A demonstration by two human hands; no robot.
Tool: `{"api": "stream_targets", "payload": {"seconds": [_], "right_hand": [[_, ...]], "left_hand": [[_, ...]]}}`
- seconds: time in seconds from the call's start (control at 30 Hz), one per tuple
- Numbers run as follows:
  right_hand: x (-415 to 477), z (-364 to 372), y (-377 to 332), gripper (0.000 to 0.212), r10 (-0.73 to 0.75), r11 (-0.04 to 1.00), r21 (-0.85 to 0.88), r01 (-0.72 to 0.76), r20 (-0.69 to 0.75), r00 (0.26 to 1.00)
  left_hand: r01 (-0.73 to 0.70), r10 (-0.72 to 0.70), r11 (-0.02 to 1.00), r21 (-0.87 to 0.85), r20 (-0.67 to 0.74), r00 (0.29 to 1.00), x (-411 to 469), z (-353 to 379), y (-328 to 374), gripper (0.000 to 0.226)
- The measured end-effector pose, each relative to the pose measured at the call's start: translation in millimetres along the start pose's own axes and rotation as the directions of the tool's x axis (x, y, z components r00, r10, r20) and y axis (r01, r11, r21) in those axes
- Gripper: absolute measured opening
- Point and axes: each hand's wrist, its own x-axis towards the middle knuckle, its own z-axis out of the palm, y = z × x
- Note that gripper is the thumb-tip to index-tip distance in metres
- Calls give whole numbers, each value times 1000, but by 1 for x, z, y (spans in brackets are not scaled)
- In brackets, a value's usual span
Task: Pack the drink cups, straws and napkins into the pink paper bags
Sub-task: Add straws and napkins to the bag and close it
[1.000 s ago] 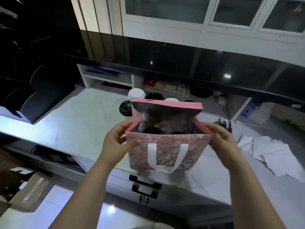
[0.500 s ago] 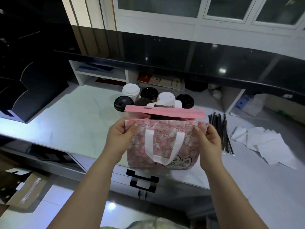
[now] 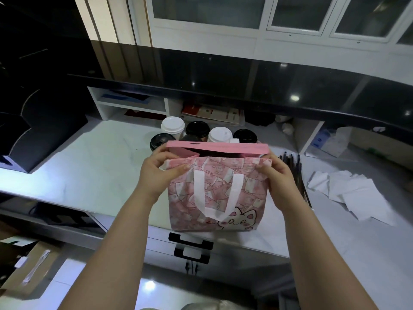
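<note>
Left hand (image 3: 161, 173) and right hand (image 3: 279, 177) each kept a pinching grip on a top corner of the pink patterned paper bag (image 3: 214, 193), which stood on the white table (image 3: 89, 171). It looked like the closing step, and the far flap would need folding down next. Lidded paper cups (image 3: 220, 135) waited at twelve o'clock.

The pink paper bag (image 3: 214, 193), printed with banknotes and a cartoon cat, stands upright. Its white handle hangs down the near face, and its mouth is nearly closed with the far flap raised. Just behind the bag cluster the drink cups (image 3: 220, 134), two white-lidded and the others black-lidded. Dark straws (image 3: 292, 162) lie just right of the bag, and loose white napkins (image 3: 348, 193) lie farther right.
</note>
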Motion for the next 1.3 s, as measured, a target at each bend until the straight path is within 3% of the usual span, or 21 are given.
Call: {"api": "stream_targets", "payload": {"seconds": [0.07,0.13,0.2,0.37,0.5,0.6,0.73,0.83,0.93,1.0,1.1,1.17,1.3], "right_hand": [[-2,6,0,24,13,1000,-16,-15,-113,993],[-6,8,1,17,-23,998,-62,9,-216,976],[-11,8,3,10,-62,997,-54,49,-274,960],[-17,0,5,24,-164,987,-52,155,-354,921],[-18,-5,8,46,-202,979,-113,169,-427,881],[-22,-11,4,59,-305,939,-260,226,-319,897],[-20,-18,-2,55,-421,783,-544,303,-104,901],[-17,-21,-2,46,-517,637,-650,415,39,855],[-18,-31,-5,26,-459,616,-688,383,82,885],[-17,-32,-9,22,-469,528,-766,366,96,878],[-11,-9,-17,18,-568,292,-881,373,153,808],[-8,18,-18,24,-567,156,-941,302,164,807],[-1,55,-7,18,-521,42,-975,220,167,837]], "left_hand": [[-5,3,1000,-26,-59,998,-1,4,-1,27],[-6,1,998,-56,-94,996,-5,9,-3,31],[-12,0,996,-87,-134,991,-7,14,-2,31],[-9,-17,990,-140,-186,982,-4,27,0,37],[20,-31,985,-173,-62,998,-2,24,1,51],[-33,41,990,-139,56,998,-1,12,8,50],[-172,167,984,48,92,982,-2,6,10,42],[-272,267,930,246,54,962,-6,5,5,29],[-346,333,857,381,102,937,-12,-1,6,25],[-399,380,813,424,132,916,-12,-1,10,19],[-482,467,690,540,177,866,-4,15,18,17],[-462,455,586,666,201,868,1,32,22,23],[-469,411,434,769,295,863,-1,72,29,17]]}}
